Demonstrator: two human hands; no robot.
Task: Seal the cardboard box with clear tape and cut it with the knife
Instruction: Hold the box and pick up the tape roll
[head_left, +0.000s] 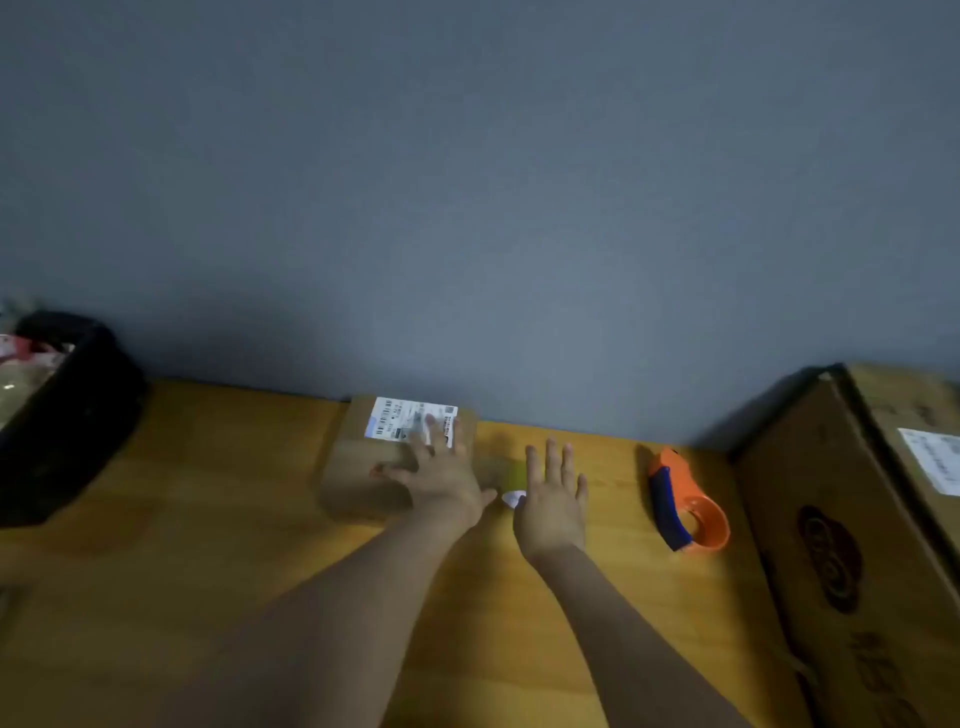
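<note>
A small brown cardboard box (363, 467) with a white shipping label (400, 418) lies on the wooden table against the grey wall. My left hand (441, 478) rests flat on the box's right part, fingers spread over the label. Just right of the box, my right hand (553, 499) hovers open over the table with nothing in it. A small white and yellow-green object (513, 493), partly hidden, lies between my hands; I cannot tell what it is. An orange and blue tape dispenser (685, 506) lies on the table further right, apart from my right hand.
A large cardboard box (841, 545) with a label stands at the right edge of the wooden table (208, 519). A black bin (67, 415) holding items sits at the far left. The grey wall runs along the table's back.
</note>
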